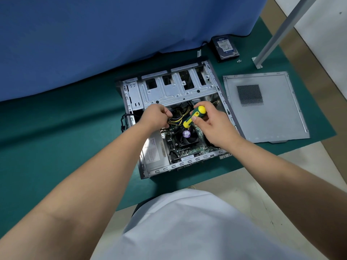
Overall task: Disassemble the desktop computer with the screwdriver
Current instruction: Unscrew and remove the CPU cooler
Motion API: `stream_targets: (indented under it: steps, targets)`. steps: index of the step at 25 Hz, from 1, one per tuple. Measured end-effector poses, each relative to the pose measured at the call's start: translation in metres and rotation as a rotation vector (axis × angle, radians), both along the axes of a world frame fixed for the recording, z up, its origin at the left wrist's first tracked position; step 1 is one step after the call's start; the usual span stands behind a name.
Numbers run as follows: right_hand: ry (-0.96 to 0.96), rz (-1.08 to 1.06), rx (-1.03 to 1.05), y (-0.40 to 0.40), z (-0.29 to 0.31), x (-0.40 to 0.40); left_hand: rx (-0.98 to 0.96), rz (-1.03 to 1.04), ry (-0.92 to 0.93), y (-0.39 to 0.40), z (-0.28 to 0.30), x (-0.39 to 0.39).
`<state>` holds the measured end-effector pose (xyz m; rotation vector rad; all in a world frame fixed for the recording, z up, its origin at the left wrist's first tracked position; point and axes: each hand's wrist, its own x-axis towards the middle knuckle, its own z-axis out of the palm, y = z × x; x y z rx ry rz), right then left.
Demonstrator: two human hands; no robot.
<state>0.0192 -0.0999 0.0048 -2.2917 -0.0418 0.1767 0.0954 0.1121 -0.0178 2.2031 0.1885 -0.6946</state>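
Note:
An open grey desktop case [174, 91] lies on its side on the green mat, its motherboard and black CPU fan [185, 138] exposed. My right hand [212, 124] grips a green and yellow screwdriver [194, 116] above the board, its tip hidden among the parts. Over the case's left middle, my left hand [156, 117] holds a bundle of yellow and black cables [180, 116]. A silver power supply [155, 152] sits in the case's near left corner.
The removed side panel [266, 109] lies flat to the right of the case. A hard drive [225, 47] and loose screws [238, 61] rest at the back right. A metal post [277, 32] stands there too, and a blue curtain [93, 34] hangs behind.

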Motion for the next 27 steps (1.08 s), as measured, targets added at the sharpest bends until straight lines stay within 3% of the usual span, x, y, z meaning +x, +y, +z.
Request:
stream_targets:
  steps: [7, 15, 21, 27]
  targets:
    - [-0.007, -0.001, -0.01, 0.005, -0.001, 0.002, 0.289, -0.268, -0.202, 0.033, -0.008, -0.009]
    - [0.008, 0.046, -0.025, 0.007, 0.003, 0.003, 0.387, -0.412, -0.25, 0.039, -0.017, -0.013]
    - [-0.025, 0.323, -0.208, 0.018, 0.019, 0.012, 0.321, -0.439, -0.471, 0.057, -0.036, -0.025]
    - [0.19, 0.771, -0.538, 0.041, 0.056, 0.054, 0.321, -0.312, -0.645, 0.06, -0.042, -0.051]
